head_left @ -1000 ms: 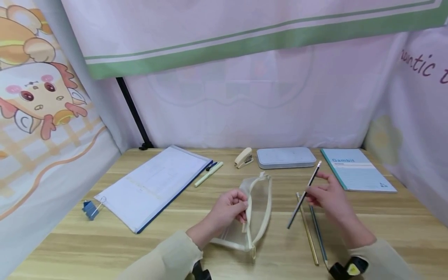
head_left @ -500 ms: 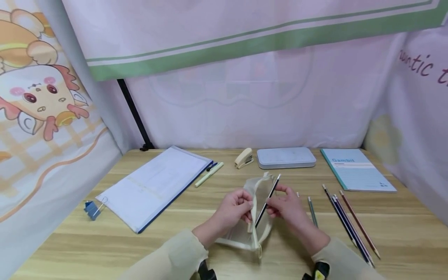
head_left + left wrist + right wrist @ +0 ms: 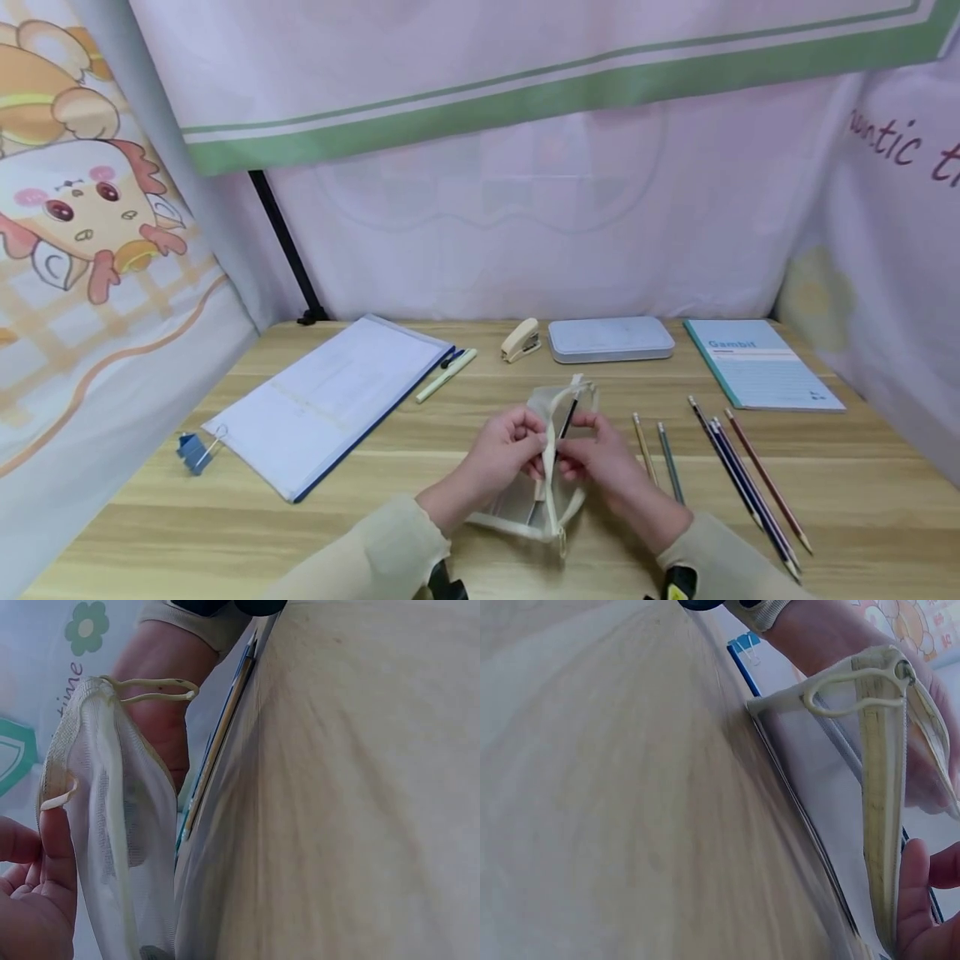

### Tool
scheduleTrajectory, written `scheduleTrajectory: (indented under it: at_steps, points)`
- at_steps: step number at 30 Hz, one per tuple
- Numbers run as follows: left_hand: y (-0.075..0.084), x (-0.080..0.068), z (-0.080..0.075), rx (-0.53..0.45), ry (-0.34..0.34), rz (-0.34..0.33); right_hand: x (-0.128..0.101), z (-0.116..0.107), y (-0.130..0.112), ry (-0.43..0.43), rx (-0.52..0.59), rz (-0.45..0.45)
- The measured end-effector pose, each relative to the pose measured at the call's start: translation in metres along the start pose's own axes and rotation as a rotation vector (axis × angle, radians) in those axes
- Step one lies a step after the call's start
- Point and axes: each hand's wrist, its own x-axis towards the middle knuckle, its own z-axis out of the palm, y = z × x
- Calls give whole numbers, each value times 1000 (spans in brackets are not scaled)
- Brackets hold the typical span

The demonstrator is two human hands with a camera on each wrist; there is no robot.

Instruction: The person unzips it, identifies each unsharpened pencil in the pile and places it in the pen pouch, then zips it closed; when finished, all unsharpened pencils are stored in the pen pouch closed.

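A translucent mesh zip pouch point(image 3: 553, 510) with cream zipper edges stands with its mouth parted in front of me. My left hand point(image 3: 501, 450) pinches its left edge; in the left wrist view, a small fabric tab point(image 3: 60, 796) sits at the fingertips. My right hand point(image 3: 611, 467) is at the mouth, holding a dark pencil point(image 3: 570, 415) that slants down into the pouch. Its lower part shows faintly through the mesh. In the right wrist view, a cord loop point(image 3: 855, 690) hangs at the pouch's near end, and the fingers lie against the zipper edge.
Right of the pouch lie a gold pencil point(image 3: 642, 446), a green pencil point(image 3: 670, 462), several dark pencils point(image 3: 738, 475) and a reddish pencil point(image 3: 768, 479). Behind are a stapler point(image 3: 521, 340), tin case point(image 3: 611, 340) and notebook point(image 3: 765, 365). Left are a clipboard point(image 3: 330, 404), pale pen point(image 3: 446, 375) and blue binder clip point(image 3: 195, 452).
My right hand has carried the dark pencil left from above the loose pencils to the pouch, and the pencil has slid down inside. My left hand keeps its pinch on the pouch edge.
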Motion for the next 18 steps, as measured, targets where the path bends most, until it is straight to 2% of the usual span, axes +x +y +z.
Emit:
scheduleTrajectory:
  at_steps: [6,12,18]
  points:
    - [0,0,-2,-15,14,4,-5,-16,-9,11,-19,-6]
    - [1,-2,-5,-8,31,-2,-12,-45,-24,-31,-62,-57]
    - [1,-2,-8,-31,32,0,-15,-74,-32,-51,-211,-78]
